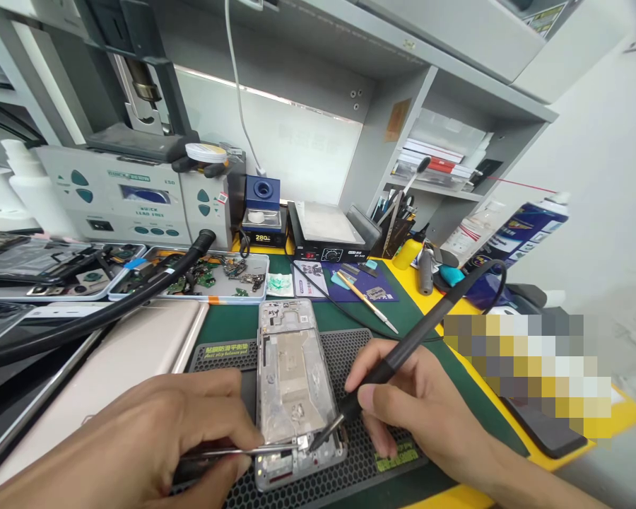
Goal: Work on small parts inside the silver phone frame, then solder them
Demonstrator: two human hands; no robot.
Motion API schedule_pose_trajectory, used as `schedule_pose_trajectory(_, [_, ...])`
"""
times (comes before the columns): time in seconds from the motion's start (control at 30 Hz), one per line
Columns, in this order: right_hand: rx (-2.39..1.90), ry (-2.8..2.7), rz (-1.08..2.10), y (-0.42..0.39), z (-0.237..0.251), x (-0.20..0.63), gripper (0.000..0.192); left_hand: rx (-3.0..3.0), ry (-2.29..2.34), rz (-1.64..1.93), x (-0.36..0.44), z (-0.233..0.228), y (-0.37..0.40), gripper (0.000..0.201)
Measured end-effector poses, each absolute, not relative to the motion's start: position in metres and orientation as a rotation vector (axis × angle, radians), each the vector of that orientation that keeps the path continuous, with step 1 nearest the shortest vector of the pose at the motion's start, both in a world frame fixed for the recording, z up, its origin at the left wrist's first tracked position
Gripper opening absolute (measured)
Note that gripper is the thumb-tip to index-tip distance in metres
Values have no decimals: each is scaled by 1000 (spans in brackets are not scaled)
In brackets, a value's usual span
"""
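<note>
A silver phone frame [289,367] lies face up on a black perforated mat [350,353]. My left hand [159,438] pinches metal tweezers [244,450] whose tips reach a small part near the frame's lower edge. My right hand [413,410] grips a black soldering iron [413,339] like a pen. Its tip touches the same spot [310,442] beside the tweezer tips. The iron's cable loops up behind to the right.
A gold phone back [132,353] lies left of the mat. A black hose [138,290] crosses trays of small parts [217,276]. Behind stand a rework station [132,201], a temperature display [262,237] and a hot plate [328,233]. A loose tool [368,300] rests on a blue pad.
</note>
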State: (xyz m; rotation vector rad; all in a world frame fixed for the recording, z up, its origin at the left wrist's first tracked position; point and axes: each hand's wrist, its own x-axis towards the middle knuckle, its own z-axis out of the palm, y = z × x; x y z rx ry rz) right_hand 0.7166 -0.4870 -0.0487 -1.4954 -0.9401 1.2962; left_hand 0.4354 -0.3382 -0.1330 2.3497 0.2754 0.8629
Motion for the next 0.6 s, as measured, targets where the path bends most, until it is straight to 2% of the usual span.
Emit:
schedule_pose_trajectory(0.37, [-1509,-933,1289,-487,-49,716,27,2439,238,822,444,-122,-335,37])
schedule_pose_trajectory(0.5, [-1492,-937,1290,-489,-50,717,27,2437,222,852,441,-115,-338,41])
schedule_pose_trajectory(0.6, [-1479,-938,1280,-490,-53,718,28,2516,188,870,436,-111,-338,31])
